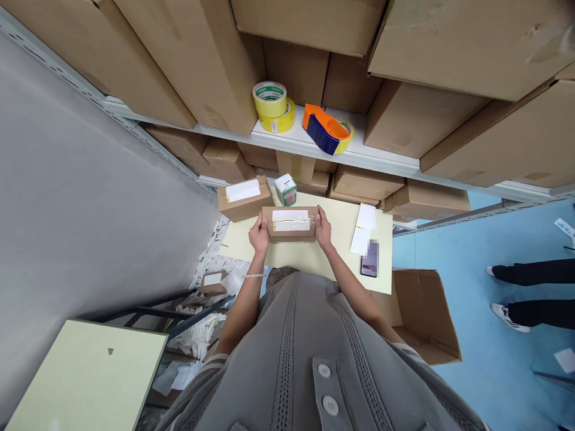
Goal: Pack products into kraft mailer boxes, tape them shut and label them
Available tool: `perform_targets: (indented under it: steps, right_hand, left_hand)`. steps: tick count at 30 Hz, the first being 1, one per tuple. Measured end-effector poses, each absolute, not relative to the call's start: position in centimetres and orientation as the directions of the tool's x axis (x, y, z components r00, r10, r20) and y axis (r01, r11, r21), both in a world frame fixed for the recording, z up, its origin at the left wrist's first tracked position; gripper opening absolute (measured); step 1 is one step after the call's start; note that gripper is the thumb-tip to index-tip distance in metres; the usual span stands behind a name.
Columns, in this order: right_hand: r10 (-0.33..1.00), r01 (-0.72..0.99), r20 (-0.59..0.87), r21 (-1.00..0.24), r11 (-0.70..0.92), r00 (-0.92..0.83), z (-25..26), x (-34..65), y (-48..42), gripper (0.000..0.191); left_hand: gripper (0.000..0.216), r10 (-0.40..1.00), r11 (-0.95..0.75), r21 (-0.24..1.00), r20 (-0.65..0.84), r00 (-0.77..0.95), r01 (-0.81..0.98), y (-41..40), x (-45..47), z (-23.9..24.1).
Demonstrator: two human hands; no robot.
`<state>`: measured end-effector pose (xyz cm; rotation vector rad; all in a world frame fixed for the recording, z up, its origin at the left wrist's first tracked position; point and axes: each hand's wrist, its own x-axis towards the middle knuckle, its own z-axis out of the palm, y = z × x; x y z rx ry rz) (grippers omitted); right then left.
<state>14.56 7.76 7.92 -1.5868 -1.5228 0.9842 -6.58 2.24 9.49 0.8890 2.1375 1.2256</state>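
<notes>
Between my two hands is a small brown cardboard box with a white label and shiny clear tape across its upper face. My left hand grips its left end, and my right hand grips its right end. Behind it to the left stands a larger cardboard box with a white label on top. A small green and white carton is just beyond the held box. On the right of the cream table lie white label sheets and a phone.
Overhead, a white shelf carries tape rolls, an orange and blue tape dispenser and large cartons. An open cardboard box stands on the floor at right. Farther right are another person's legs. Loose packing scraps lie at left.
</notes>
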Motion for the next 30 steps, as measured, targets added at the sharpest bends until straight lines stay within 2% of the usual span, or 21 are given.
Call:
perform_targets:
  steps: [3,6,11,13,15,19,23,30]
  right_hand:
    - [0.999,0.451,-0.038,-0.891,-0.043,0.020,7.8,14.5,7.8,0.061]
    - [0.998,0.492,-0.038,-0.869,-0.053,0.040,7.9,14.2,7.8,0.057]
    - [0.998,0.608,-0.050,-0.791,-0.069,0.048,8.6,13.7,7.7,0.055]
    - [0.997,0.635,-0.060,-0.769,-0.075,0.045,8.9,13.7,7.7,0.055]
    - [0.997,0.647,-0.066,-0.759,-0.078,0.043,9.1,13.7,7.6,0.055]
    - [0.996,0.624,-0.076,-0.777,-0.090,0.049,9.4,13.7,7.6,0.055]
    - [0.997,0.581,-0.061,-0.810,-0.080,0.052,9.3,13.7,7.5,0.056]
    - [0.998,0.586,-0.062,-0.808,-0.066,0.027,9.1,14.0,7.6,0.061]
  left_hand:
    - [0.044,0.753,0.363,0.894,-0.117,-0.647,0.261,2.3,-6.7,9.3]
    - [0.044,0.754,0.400,0.849,-0.091,-0.651,0.345,2.2,-6.6,9.6]
    - [0.050,0.808,0.478,0.617,-0.029,-0.589,0.625,2.0,-5.7,11.0]
    - [0.054,0.862,0.399,0.513,0.073,-0.502,0.760,1.8,-4.8,11.9]
    - [0.057,0.924,0.251,0.418,0.166,-0.345,0.873,1.6,-3.5,12.5]
    - [0.065,0.993,-0.034,0.332,0.120,-0.007,0.943,1.3,-0.5,12.4]
    - [0.068,0.997,-0.075,0.317,0.043,0.065,0.946,1.5,0.3,11.3]
    - [0.076,0.984,-0.172,0.299,0.011,0.177,0.939,1.7,-1.2,11.0]
